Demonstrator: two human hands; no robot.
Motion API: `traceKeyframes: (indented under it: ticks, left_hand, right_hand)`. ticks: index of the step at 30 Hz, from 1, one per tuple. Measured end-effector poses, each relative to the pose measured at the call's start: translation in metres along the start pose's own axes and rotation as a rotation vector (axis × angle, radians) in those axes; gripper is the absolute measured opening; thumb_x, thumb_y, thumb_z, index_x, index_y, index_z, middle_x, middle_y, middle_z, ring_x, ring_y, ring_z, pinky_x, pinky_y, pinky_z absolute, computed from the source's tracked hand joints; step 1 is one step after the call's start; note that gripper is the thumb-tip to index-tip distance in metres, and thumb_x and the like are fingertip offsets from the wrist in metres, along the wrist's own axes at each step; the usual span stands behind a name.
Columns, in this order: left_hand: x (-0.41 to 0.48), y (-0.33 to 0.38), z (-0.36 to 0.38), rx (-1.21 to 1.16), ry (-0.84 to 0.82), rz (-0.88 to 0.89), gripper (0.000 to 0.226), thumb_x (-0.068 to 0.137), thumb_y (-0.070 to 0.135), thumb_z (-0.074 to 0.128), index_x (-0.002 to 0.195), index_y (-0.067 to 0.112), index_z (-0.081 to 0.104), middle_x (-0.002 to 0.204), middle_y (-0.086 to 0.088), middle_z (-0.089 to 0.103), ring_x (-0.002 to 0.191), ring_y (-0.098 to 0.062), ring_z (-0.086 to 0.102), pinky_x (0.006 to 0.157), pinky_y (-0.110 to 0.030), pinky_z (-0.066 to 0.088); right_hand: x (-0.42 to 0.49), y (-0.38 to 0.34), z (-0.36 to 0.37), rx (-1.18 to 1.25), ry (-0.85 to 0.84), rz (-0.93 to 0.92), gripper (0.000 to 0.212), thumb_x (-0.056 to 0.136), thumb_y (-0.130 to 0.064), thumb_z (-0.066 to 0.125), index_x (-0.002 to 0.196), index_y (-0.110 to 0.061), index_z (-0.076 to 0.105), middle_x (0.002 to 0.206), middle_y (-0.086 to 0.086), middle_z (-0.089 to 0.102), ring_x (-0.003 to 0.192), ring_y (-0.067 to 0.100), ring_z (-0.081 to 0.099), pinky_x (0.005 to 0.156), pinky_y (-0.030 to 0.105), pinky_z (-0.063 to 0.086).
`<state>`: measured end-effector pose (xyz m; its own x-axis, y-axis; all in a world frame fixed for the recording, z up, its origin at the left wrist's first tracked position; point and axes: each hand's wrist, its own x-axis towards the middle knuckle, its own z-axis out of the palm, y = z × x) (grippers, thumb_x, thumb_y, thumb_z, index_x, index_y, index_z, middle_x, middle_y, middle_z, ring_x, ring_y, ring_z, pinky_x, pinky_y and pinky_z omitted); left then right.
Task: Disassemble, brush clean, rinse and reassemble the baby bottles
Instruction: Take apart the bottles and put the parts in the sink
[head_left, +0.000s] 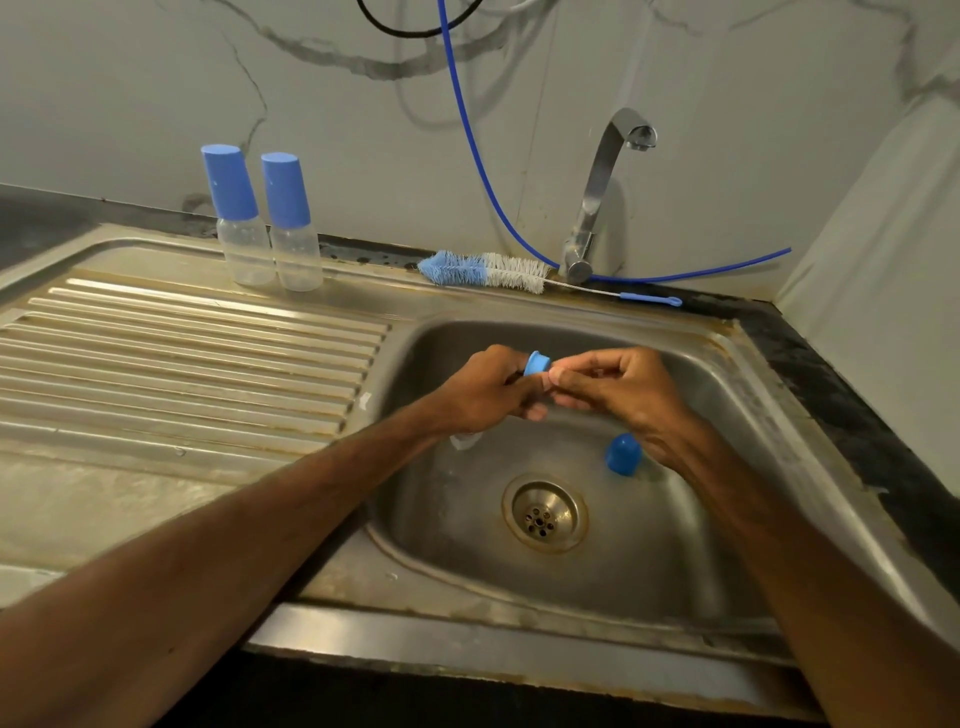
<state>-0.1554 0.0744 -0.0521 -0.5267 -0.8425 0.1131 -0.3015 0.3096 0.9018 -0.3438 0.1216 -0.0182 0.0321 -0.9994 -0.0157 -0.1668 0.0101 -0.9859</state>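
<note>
bottle collar (533, 362), a blue ring, is held above the sink basin (675, 545), gripped in the curled fingers of the left hand (485, 387); the right hand (618, 387) meets it from the other side, its fingers pinched on a pale piece (557, 375) at the collar's mouth, too hidden to name for certain; a blue cap (623, 454) lies on the basin floor just beneath the right wrist, near the drain (544, 512); a clear bottle body (466, 440) peeks out under the left wrist, mostly covered; a first capped bottle (239, 223) and a second capped bottle (293, 228) stand upright side by side at the back of the ribbed draining board (182, 364); a bottle brush (488, 267) lies on the rim behind the basin, its wire handle passing in front of the tap (597, 197); a blue hose (467, 130) runs down the wall
</note>
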Motion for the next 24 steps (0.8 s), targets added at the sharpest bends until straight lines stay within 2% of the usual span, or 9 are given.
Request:
traceKeyframes:
  ticks: [3, 6, 10, 14, 17, 20, 22, 24]
  left_hand:
    - [0.003, 0.009, -0.003, -0.085, -0.083, 0.02, 0.026, 0.104, 0.013, 0.055, 0.117, -0.008, 0.064, 0.109, -0.022, 0.073, 0.102, -0.031, 0.073, 0.096, -0.046, 0.058]
    - [0.004, 0.006, -0.002, -0.069, -0.127, 0.016, 0.025, 0.104, 0.011, 0.053, 0.122, -0.005, 0.06, 0.114, -0.022, 0.07, 0.106, -0.031, 0.072, 0.098, -0.049, 0.057]
    - [0.004, 0.005, 0.006, -0.051, -0.026, 0.027, 0.022, 0.104, 0.016, 0.056, 0.118, 0.001, 0.063, 0.108, -0.013, 0.074, 0.1, -0.023, 0.074, 0.095, -0.05, 0.059]
    - [0.005, 0.009, 0.012, -0.13, 0.033, 0.012, 0.023, 0.105, 0.015, 0.053, 0.118, 0.001, 0.065, 0.107, -0.01, 0.076, 0.097, -0.021, 0.075, 0.094, -0.045, 0.06]
    - [0.007, 0.014, 0.016, -0.19, 0.085, -0.032, 0.024, 0.106, 0.016, 0.052, 0.115, -0.002, 0.064, 0.103, -0.015, 0.076, 0.094, -0.023, 0.076, 0.091, -0.044, 0.061]
    - [0.009, 0.01, 0.012, -0.106, 0.158, -0.042, 0.024, 0.106, 0.021, 0.053, 0.111, 0.001, 0.067, 0.096, -0.012, 0.076, 0.088, -0.021, 0.077, 0.087, -0.043, 0.062]
    - [0.008, 0.001, 0.006, 0.038, 0.169, -0.035, 0.024, 0.105, 0.028, 0.055, 0.106, 0.008, 0.069, 0.093, -0.008, 0.076, 0.087, -0.022, 0.076, 0.085, -0.048, 0.062]
    - [0.007, -0.003, 0.001, 0.096, 0.135, -0.04, 0.024, 0.105, 0.028, 0.056, 0.106, 0.009, 0.07, 0.094, -0.008, 0.076, 0.088, -0.022, 0.075, 0.086, -0.05, 0.061]
  right_hand:
    - [0.001, -0.004, -0.005, 0.136, 0.058, 0.032, 0.028, 0.08, 0.002, 0.077, 0.107, 0.002, 0.074, 0.099, 0.015, 0.078, 0.092, 0.025, 0.077, 0.078, 0.027, 0.062]
    - [0.001, -0.004, -0.005, 0.049, 0.082, 0.026, 0.027, 0.078, 0.004, 0.079, 0.105, 0.0, 0.074, 0.095, 0.014, 0.078, 0.087, 0.022, 0.077, 0.074, 0.025, 0.062]
    - [0.006, -0.002, 0.002, -0.197, 0.18, -0.097, 0.021, 0.078, 0.002, 0.08, 0.098, -0.003, 0.074, 0.088, 0.008, 0.076, 0.077, 0.016, 0.076, 0.065, 0.019, 0.059]
    - [0.011, 0.001, 0.014, -0.214, 0.27, -0.161, 0.016, 0.081, 0.003, 0.079, 0.094, -0.004, 0.073, 0.085, 0.009, 0.074, 0.071, 0.016, 0.075, 0.062, 0.022, 0.06]
    - [0.014, 0.005, 0.02, -0.249, 0.349, -0.253, 0.013, 0.084, 0.001, 0.077, 0.096, -0.005, 0.075, 0.086, 0.007, 0.075, 0.074, 0.016, 0.075, 0.065, 0.026, 0.062]
    - [0.015, 0.004, 0.019, -0.23, 0.269, -0.243, 0.017, 0.089, 0.001, 0.071, 0.106, -0.004, 0.075, 0.096, 0.009, 0.075, 0.08, 0.014, 0.076, 0.067, 0.021, 0.06]
    - [0.011, 0.004, 0.017, -0.144, 0.13, -0.151, 0.026, 0.091, 0.006, 0.066, 0.116, -0.001, 0.071, 0.105, 0.011, 0.074, 0.085, 0.016, 0.076, 0.071, 0.023, 0.061]
    - [0.009, 0.005, 0.017, -0.112, 0.083, -0.101, 0.03, 0.091, 0.008, 0.065, 0.119, -0.002, 0.07, 0.107, 0.012, 0.074, 0.086, 0.019, 0.077, 0.073, 0.027, 0.063]
